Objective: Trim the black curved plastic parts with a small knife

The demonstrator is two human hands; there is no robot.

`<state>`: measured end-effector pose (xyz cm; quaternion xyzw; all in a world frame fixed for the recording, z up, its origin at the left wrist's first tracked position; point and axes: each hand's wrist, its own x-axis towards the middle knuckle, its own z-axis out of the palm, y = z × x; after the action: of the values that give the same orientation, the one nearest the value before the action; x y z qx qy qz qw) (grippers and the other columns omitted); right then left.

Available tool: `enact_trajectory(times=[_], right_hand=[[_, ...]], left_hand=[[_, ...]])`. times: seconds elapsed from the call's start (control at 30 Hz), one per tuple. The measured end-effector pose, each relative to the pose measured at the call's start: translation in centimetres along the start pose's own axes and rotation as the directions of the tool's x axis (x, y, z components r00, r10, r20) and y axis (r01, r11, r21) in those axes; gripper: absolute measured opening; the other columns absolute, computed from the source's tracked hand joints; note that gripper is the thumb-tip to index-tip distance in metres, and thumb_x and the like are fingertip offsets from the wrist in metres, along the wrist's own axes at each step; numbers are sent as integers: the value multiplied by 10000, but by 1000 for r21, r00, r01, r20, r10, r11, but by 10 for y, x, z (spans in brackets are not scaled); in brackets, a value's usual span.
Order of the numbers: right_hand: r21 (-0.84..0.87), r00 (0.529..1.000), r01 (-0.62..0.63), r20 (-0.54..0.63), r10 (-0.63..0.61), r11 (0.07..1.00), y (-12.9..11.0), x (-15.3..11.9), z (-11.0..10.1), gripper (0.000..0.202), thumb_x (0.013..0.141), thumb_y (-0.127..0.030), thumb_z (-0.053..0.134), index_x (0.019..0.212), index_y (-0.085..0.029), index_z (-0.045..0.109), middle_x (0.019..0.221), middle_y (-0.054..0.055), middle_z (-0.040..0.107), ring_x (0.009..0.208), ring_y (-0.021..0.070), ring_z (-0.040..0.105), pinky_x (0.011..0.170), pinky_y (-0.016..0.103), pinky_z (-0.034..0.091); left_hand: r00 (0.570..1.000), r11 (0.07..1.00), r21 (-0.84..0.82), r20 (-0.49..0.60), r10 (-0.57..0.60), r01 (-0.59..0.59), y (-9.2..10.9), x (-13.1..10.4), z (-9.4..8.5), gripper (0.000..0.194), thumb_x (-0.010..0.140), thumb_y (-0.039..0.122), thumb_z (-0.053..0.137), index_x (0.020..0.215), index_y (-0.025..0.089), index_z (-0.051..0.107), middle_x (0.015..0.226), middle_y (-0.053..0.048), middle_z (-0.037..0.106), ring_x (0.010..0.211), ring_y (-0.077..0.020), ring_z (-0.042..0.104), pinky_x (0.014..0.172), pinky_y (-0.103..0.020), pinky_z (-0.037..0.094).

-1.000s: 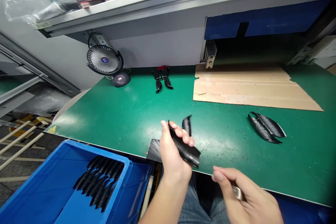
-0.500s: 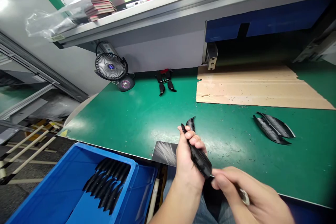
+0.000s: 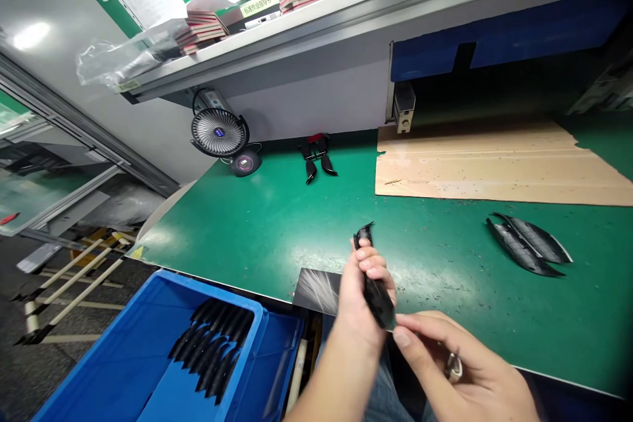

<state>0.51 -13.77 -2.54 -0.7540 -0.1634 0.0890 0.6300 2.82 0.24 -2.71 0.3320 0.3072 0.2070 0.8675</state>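
Black strip (image 3: 376,297) points away, lengthwise.

The black part (image 3: 376,297) is a narrow, curved, glossy plastic strip, held at the near edge of the table. It points away, slightly tilted, its near end at the right fingertips and its far end hidden behind the left fingers.

You sit at a green workbench (image 3: 257,224) against a pale grey wall (image 3: 316,95). A metal shelf (image 3: 297,33) overhead carries stacked booklets (image 3: 205,20). A small fan (image 3: 219,133) stands at the back; ceiling light glares top left.
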Motion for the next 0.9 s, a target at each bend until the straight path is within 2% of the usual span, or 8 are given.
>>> enact_trajectory(times=[0.07,0.3,0.47,0.6,0.7,0.8,0.83,0.9], right_hand=[[-66,999,9,33,-7,998,14,2,-8,235,833,-442,617,819,-223,700,863,25,663,678,154,613,588,179,488],[-377,994,-103,-71,82,921,69,10,-49,344,854,-564,525,871,-249,663,828,-26,669,730,152,627,659,174,472],[-611,985,-67,-166,-45,789,84,62,-85,288,898,-452,477,969,-237,656,1022,20,660,901,223,616,732,289,474],[-702,968,-150,-248,-41,696,93,111,-109,294,884,-303,501,1130,-175,600,1200,111,577,902,274,599,690,378,470],[-699,981,-106,-191,-42,707,90,117,-113,253,882,-198,472,1084,-145,614,1103,135,605,814,241,615,665,362,476],[-607,992,123,73,-99,785,66,91,-106,223,889,-187,451,986,-215,650,1006,53,639,838,194,620,717,295,490],[-538,969,227,208,-134,812,55,79,-102,229,887,-177,450,964,-250,652,987,11,644,855,164,616,744,257,489],[-348,854,421,462,-237,838,33,56,-93,315,857,-92,420,959,-287,645,963,-46,646,881,116,602,814,212,470]], left_hand=[[995,907,408,15,103,-100,8,30,-11,260,838,415,573,800,158,564,608,26,502,458,-75,467,452,-185,445],[933,549,792,68,354,-266,8,108,-46,340,797,440,578,666,136,655,673,-94,660,659,-218,597,740,-380,484],[828,296,865,210,520,-406,0,99,-32,238,806,292,547,966,167,672,1068,-125,640,1198,-296,442,1069,-434,276],[780,201,860,295,552,-468,-2,57,-14,279,833,349,531,1041,186,621,1124,-125,586,1199,-303,428,1068,-455,277],[831,294,828,318,457,-478,-9,16,-7,259,838,408,556,1012,226,617,1089,-85,607,1081,-267,531,996,-408,377],[982,724,663,143,125,-189,-16,-12,-1,350,841,476,560,1069,212,589,1102,-94,619,1050,-241,570,925,-362,444],[992,824,567,109,-66,-7,-18,-17,2,405,842,509,548,1087,189,579,1090,-113,623,1022,-244,587,888,-363,469],[895,847,420,153,-419,324,-20,-22,9,481,832,554,542,1057,130,584,992,-141,640,909,-242,623,806,-358,504]])
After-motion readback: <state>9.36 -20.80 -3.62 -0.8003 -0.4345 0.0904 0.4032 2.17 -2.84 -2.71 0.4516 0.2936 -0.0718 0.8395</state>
